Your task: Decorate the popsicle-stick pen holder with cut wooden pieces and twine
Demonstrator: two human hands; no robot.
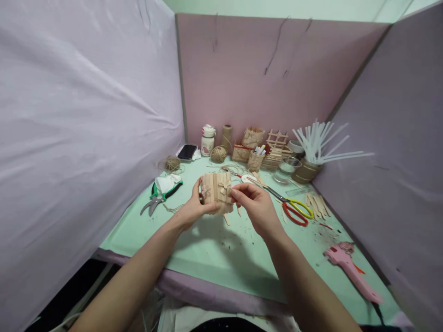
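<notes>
A small pot made of wooden sticks (215,189), with little flower-like wooden pieces on its side, is held up over the table. My left hand (195,205) grips it from the left, thumb across the front and fingers behind. My right hand (254,203) is closed in a pinch at the pot's right side, beside a flower-like piece (224,188). Whatever lies between those fingertips is too small to make out. Behind the hands are twine and loose sticks, and scissors with red and yellow handles (294,210) lie to the right.
Green-handled pruning shears (157,200) lie left; a pink glue gun (353,272) lies at right. Along the back stand a bottle (208,140), twine balls (218,154), stick-made holders (255,160), a glass of water (286,170) and a pot of white glue sticks (306,170). A phone (187,152) lies back left.
</notes>
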